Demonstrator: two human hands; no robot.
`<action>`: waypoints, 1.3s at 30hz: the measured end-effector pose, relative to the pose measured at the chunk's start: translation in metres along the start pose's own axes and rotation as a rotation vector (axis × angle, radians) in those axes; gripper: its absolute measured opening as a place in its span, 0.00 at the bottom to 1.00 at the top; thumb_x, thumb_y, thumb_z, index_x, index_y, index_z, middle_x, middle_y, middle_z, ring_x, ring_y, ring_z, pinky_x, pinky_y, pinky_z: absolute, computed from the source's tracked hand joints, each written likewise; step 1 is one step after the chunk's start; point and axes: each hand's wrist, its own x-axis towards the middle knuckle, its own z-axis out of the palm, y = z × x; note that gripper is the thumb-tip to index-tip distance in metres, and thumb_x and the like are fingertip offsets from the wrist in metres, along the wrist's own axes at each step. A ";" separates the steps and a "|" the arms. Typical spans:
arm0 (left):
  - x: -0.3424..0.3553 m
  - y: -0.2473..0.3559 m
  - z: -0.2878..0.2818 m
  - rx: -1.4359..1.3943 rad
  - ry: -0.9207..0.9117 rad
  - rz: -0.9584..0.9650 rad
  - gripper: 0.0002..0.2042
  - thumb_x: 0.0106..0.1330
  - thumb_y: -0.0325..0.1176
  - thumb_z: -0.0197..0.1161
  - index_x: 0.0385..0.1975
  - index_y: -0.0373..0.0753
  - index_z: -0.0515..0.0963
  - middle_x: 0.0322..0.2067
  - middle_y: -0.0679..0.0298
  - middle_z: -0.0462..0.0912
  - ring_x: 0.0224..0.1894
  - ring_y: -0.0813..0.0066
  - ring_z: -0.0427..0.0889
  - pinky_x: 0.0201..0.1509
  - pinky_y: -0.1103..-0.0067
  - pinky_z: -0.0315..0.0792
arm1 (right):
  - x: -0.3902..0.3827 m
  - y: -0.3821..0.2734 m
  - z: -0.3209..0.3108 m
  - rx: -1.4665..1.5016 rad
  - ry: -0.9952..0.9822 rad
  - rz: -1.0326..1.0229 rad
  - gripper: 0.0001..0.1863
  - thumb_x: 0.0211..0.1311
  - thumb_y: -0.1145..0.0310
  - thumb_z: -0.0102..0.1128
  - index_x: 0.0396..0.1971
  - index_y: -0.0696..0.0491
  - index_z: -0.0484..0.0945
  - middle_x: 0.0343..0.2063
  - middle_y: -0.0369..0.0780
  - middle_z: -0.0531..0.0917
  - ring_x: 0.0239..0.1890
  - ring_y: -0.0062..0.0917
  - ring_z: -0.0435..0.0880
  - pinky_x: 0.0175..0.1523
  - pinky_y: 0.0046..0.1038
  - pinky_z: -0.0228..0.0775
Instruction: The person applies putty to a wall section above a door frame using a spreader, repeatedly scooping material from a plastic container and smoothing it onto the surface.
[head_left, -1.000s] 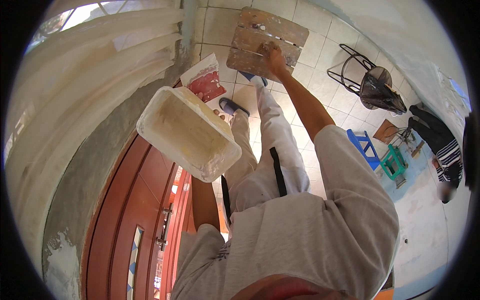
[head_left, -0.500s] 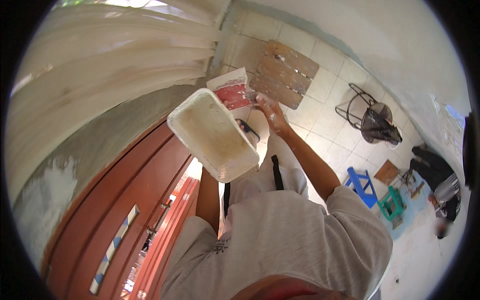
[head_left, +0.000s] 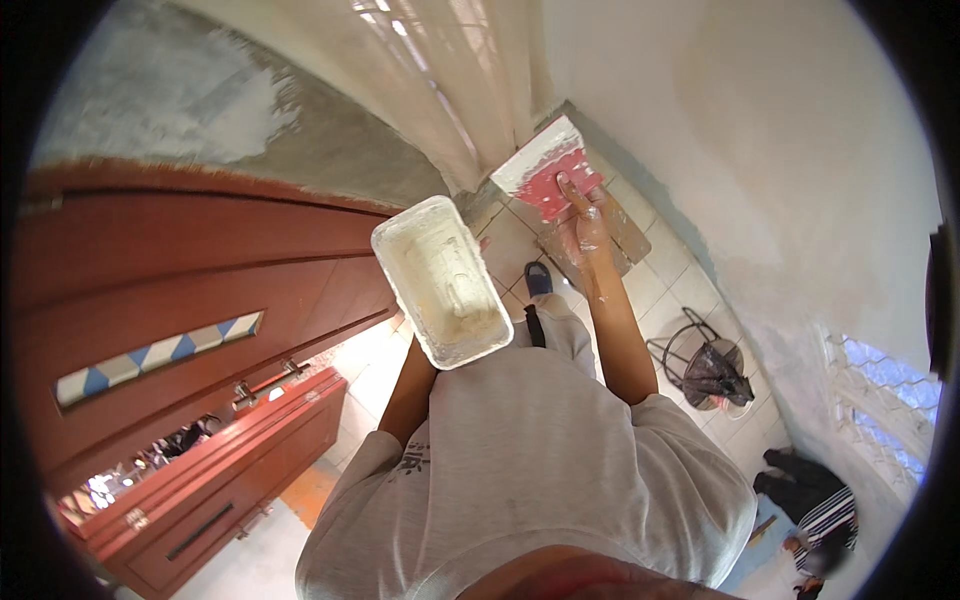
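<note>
Since the left hand is mostly hidden under the tub mid-frame, can't tell its grip, probably propping it open side up against spills. Right hand grips the scraper up top, smeared edge outward, likely keeping fingers clear.

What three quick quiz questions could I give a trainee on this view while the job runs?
1. True or false: the right hand is empty.
2. Multiple choice: what does the left hand support? A: a hammer; B: a white tub; C: a paint roller.
3. Fill in the blank: the red part of the scraper has smears coloured ____.

Key: 1. False, it grips the scraper. 2. B. 3. White.
</note>
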 end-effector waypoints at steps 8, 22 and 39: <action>-0.026 0.052 -0.026 -0.104 0.003 0.219 0.41 0.74 0.68 0.49 0.75 0.40 0.61 0.70 0.54 0.71 0.69 0.59 0.74 0.71 0.60 0.72 | -0.046 -0.034 0.135 -1.174 -0.766 -1.185 0.13 0.54 0.74 0.73 0.42 0.53 0.92 0.44 0.36 0.87 0.53 0.31 0.86 0.73 0.55 0.64; -0.044 0.097 -0.035 -0.053 0.012 0.276 0.43 0.74 0.71 0.44 0.75 0.38 0.62 0.67 0.52 0.74 0.67 0.59 0.77 0.69 0.61 0.75 | -0.101 0.044 0.187 -0.713 -0.407 -0.087 0.08 0.70 0.71 0.68 0.44 0.57 0.81 0.38 0.36 0.86 0.41 0.16 0.83 0.47 0.22 0.77; -0.056 0.120 -0.027 0.127 -0.026 0.113 0.50 0.71 0.77 0.35 0.77 0.37 0.56 0.70 0.48 0.69 0.68 0.56 0.76 0.70 0.62 0.75 | -0.057 0.069 0.199 -1.158 -0.385 0.006 0.11 0.64 0.68 0.75 0.32 0.54 0.80 0.25 0.29 0.79 0.26 0.11 0.72 0.31 0.20 0.64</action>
